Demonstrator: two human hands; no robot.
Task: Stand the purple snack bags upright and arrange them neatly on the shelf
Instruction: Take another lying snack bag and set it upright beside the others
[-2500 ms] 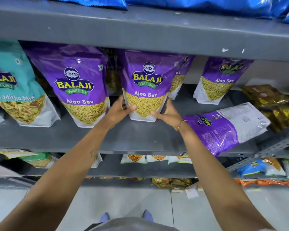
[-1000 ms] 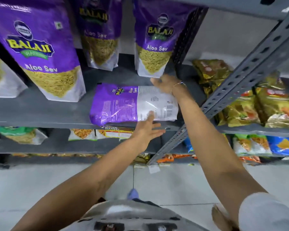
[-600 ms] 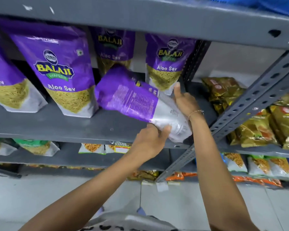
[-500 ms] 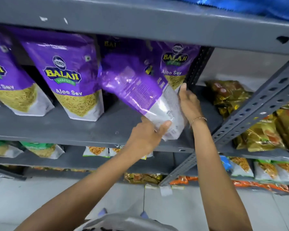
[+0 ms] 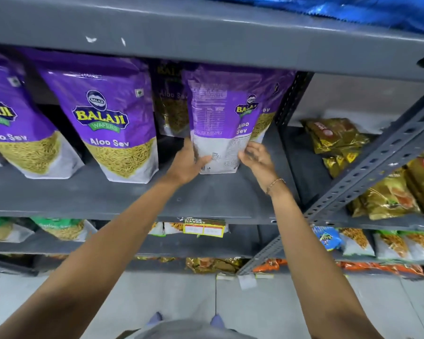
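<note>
A purple Aloo Sev bag point(image 5: 220, 118) stands upright on the grey shelf point(image 5: 206, 201), its back label facing me. My left hand point(image 5: 189, 162) grips its lower left edge. My right hand point(image 5: 255, 157) presses against its lower right edge with fingers spread. Two purple bags point(image 5: 105, 118) point(image 5: 12, 123) stand upright to the left, fronts facing out. Behind the held bag, two more purple bags point(image 5: 169, 106) point(image 5: 269, 111) are partly hidden.
A slotted grey upright point(image 5: 367, 167) slants down on the right, with gold snack packs point(image 5: 335, 135) beyond it. The shelf above point(image 5: 206, 33) hangs low over the bag tops. A yellow price tag point(image 5: 203, 227) is on the shelf's front edge. Lower shelves hold more packs.
The purple bag that lay flat on its side has been lifted and turned upright by both hands. It now stands on its base in front of the rear bags.
</note>
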